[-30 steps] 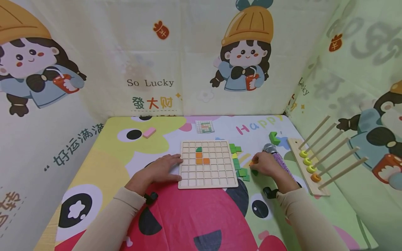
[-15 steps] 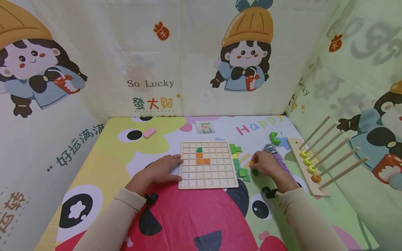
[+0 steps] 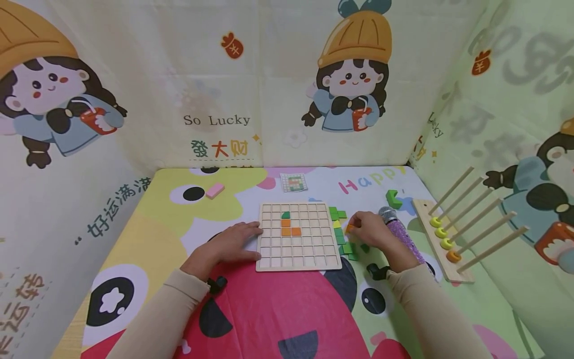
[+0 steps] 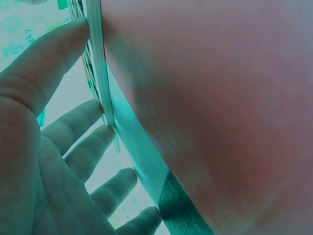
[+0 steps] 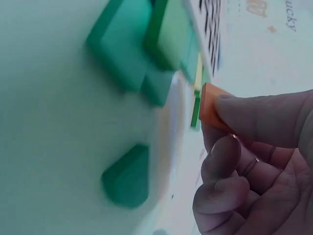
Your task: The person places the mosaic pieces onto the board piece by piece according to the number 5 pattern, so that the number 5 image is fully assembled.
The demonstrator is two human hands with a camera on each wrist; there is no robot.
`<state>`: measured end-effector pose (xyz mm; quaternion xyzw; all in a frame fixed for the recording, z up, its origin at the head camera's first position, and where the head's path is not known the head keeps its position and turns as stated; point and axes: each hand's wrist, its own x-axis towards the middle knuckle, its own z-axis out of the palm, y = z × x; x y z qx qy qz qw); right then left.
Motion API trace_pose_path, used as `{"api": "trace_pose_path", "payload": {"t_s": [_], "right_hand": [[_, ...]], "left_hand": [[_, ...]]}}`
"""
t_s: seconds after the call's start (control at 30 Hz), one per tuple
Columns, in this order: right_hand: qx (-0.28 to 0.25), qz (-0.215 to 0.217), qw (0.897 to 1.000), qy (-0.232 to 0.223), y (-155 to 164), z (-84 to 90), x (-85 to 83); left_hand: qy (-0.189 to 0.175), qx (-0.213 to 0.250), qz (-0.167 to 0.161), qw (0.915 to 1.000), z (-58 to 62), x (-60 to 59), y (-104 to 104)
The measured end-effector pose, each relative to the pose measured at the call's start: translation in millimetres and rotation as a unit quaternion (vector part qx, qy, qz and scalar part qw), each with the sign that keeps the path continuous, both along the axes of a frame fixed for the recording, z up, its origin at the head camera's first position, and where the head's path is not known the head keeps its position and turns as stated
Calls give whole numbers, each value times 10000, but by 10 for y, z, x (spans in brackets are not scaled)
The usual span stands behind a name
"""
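Between thumb and forefinger my right hand (image 3: 371,229) pinches an orange tile (image 5: 210,105), just right of the green tiles (image 3: 339,235). My left hand (image 3: 230,243) rests against the left edge of a wooden grid board (image 3: 309,252), its thumb and fingertips touching the side in the left wrist view. On the board lie a dark green rounded tile (image 3: 285,215) and three orange tiles (image 3: 286,231) set in an L shape. A single dark green tile (image 3: 365,248) lies on the table below the right hand, blurred in the right wrist view (image 5: 128,177).
A pattern card (image 3: 294,182) lies behind the board. A pink block (image 3: 215,190) sits at the back left. To the right are a purple microphone (image 3: 403,237), a green notched block (image 3: 393,199) and a wooden peg rack (image 3: 441,239) with yellow and orange rings.
My right hand has moved left toward the board with the orange tile, uncovering more of the dark green tile on the table. The left hand stays at the board's edge.
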<state>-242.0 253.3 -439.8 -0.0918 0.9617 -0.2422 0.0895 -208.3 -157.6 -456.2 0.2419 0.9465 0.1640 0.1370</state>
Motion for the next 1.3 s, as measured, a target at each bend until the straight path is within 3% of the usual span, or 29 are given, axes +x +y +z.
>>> {"api": "trace_pose_path", "payload": {"t_s": [0.63,0.97,1.3], "right_hand": [[-932,733,9921,-398,-597,32,-74],[-791,1004,9909,-409,-887,12,-214],[-440,1037,9928,-403,-1027,-19,-221]], "left_hand": [[-12,-41,10,10000,8,-4,3],[12,-2,-28,10000,5,-22,-10],[30,-9,-23,10000,23,-13,-6]]}}
